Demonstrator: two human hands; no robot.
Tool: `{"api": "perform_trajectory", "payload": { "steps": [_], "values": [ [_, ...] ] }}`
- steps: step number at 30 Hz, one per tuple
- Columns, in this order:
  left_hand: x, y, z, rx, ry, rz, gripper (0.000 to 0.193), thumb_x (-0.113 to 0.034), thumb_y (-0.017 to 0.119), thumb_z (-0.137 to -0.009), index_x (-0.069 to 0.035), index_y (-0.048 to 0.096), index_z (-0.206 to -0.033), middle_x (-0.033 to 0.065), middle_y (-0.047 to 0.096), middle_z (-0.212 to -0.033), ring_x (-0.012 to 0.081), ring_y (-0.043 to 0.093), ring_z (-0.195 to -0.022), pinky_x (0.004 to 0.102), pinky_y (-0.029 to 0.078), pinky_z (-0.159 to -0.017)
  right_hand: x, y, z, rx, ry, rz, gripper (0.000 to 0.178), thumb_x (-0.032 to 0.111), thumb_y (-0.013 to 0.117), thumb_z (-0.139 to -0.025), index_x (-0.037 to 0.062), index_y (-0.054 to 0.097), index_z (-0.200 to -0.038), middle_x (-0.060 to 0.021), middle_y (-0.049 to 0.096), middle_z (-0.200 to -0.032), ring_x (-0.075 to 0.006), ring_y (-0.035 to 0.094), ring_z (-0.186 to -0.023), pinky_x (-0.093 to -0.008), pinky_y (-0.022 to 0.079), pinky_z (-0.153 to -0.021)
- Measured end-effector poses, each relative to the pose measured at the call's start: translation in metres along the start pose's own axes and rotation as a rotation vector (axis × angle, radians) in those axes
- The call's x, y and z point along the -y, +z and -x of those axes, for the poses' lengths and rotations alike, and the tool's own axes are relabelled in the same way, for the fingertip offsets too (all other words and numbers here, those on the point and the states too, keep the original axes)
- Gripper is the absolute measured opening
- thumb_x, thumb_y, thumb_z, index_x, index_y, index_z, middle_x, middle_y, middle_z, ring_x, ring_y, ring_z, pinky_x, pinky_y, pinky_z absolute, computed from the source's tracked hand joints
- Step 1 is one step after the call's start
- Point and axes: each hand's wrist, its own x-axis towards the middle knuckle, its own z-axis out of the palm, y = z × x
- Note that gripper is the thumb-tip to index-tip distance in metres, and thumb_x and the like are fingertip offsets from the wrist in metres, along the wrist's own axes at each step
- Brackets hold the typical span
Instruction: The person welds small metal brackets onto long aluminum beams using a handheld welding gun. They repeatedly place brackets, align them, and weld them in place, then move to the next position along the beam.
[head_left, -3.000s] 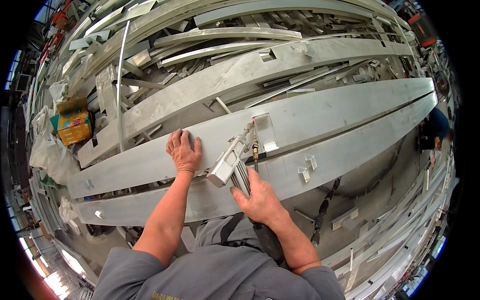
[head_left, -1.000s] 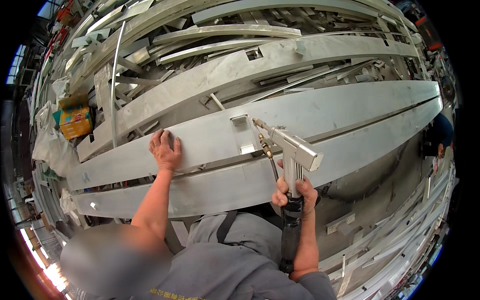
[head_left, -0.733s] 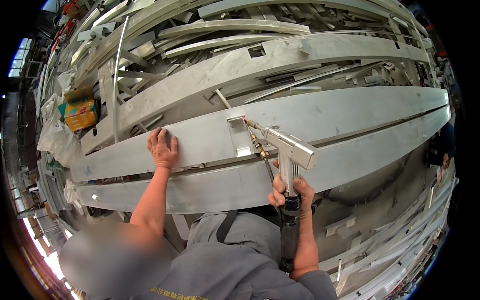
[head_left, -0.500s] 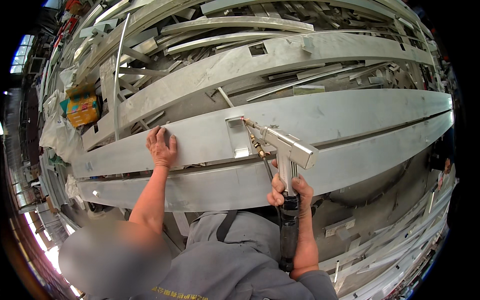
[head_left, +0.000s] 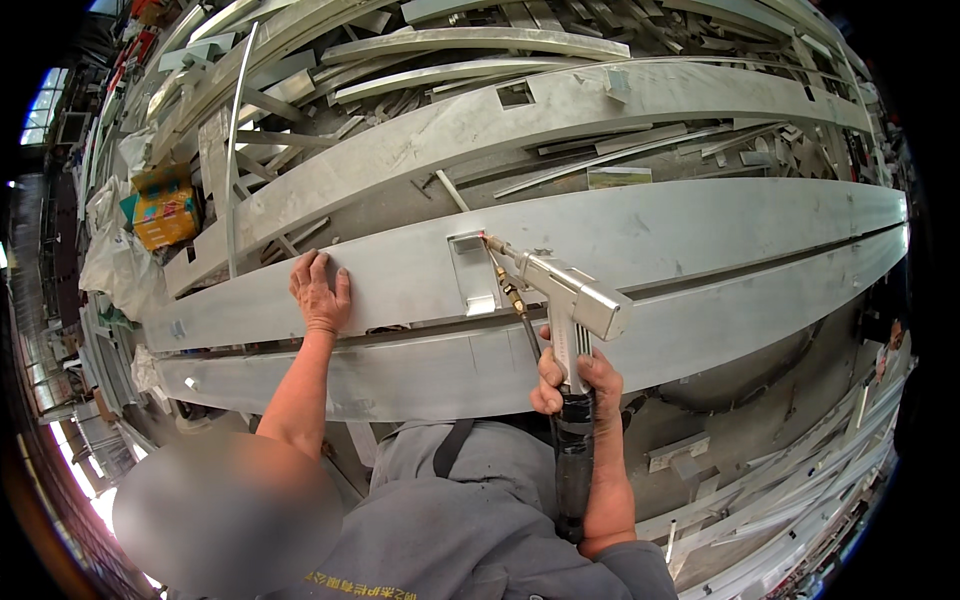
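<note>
My right hand [head_left: 580, 380] is wrapped round the grip of a silver laser welding gun [head_left: 583, 298] with a black taped cable sleeve [head_left: 575, 460] below. The gun's nozzle touches or nearly touches the upper right corner of a rectangular cutout [head_left: 472, 275] in a long grey metal beam [head_left: 620, 240]. A small red glow shows at the tip. A brass wire-feed tube [head_left: 512, 292] runs beside the nozzle to the same spot. My left hand [head_left: 322, 292] lies on the beam left of the cutout, fingers apart and reaching over its far edge. A bent metal tab sits at the cutout's lower end.
A second grey beam [head_left: 420, 372] lies nearer me, separated by a narrow gap. Beyond is another long beam [head_left: 400, 150] with a square hole, amid piled metal offcuts [head_left: 480, 70]. An orange box [head_left: 165, 210] and plastic sheeting stand left. Metal lengths [head_left: 780, 510] lie at lower right.
</note>
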Motion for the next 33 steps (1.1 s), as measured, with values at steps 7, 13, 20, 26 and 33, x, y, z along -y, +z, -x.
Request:
{"api": "perform_trajectory", "payload": {
  "steps": [7,13,20,26,33],
  "values": [
    [-0.001,-0.0008,-0.0005,-0.009,0.005,-0.008,0.047,-0.033,0.065,-0.09,-0.011,0.057,-0.131,0.0127,0.052,-0.14,0.0352,0.045,-0.133,0.05,0.032,-0.112,-0.0002,-0.001,0.0011,-0.015,0.001,0.049,0.073,0.033,0.072,-0.089,-0.0053,0.042,-0.143,-0.0128,0.06,-0.086,-0.0243,0.065,-0.061,-0.0408,0.05,-0.058],
    [-0.0041,-0.0026,-0.0017,-0.009,-0.004,0.001,0.047,-0.033,0.066,-0.089,-0.011,0.057,-0.131,0.0122,0.052,-0.14,0.0343,0.045,-0.133,0.0496,0.032,-0.111,-0.0023,-0.0007,0.0032,-0.015,0.005,0.04,0.073,0.033,0.072,-0.089,-0.005,0.043,-0.143,-0.0135,0.061,-0.088,-0.0245,0.066,-0.061,-0.0411,0.051,-0.059],
    [-0.004,-0.0026,-0.0023,-0.011,-0.008,0.009,0.048,-0.034,0.068,-0.088,-0.011,0.057,-0.129,0.0124,0.052,-0.138,0.035,0.044,-0.133,0.0506,0.032,-0.112,-0.0041,-0.0019,0.0058,0.003,-0.007,0.025,0.072,0.031,0.072,-0.089,-0.0056,0.043,-0.143,-0.0144,0.062,-0.088,-0.0251,0.066,-0.061,-0.0416,0.051,-0.059],
    [-0.003,-0.0022,-0.0014,-0.005,-0.011,0.008,0.048,-0.033,0.068,-0.088,-0.011,0.058,-0.128,0.0121,0.052,-0.138,0.035,0.045,-0.133,0.0508,0.032,-0.111,-0.0036,-0.0025,0.007,-0.006,-0.002,0.038,0.074,0.032,0.073,-0.089,-0.006,0.042,-0.143,-0.0148,0.061,-0.087,-0.0252,0.066,-0.061,-0.0418,0.051,-0.059],
    [0.0025,0.0034,0.0018,-0.008,-0.017,-0.018,0.047,-0.033,0.069,-0.087,-0.011,0.058,-0.128,0.0122,0.052,-0.139,0.0354,0.045,-0.133,0.051,0.033,-0.111,-0.0044,-0.0055,0.01,0.0,0.001,0.028,0.073,0.032,0.072,-0.088,-0.0066,0.041,-0.142,-0.0151,0.061,-0.087,-0.025,0.066,-0.061,-0.0415,0.051,-0.058]
  ]
}}
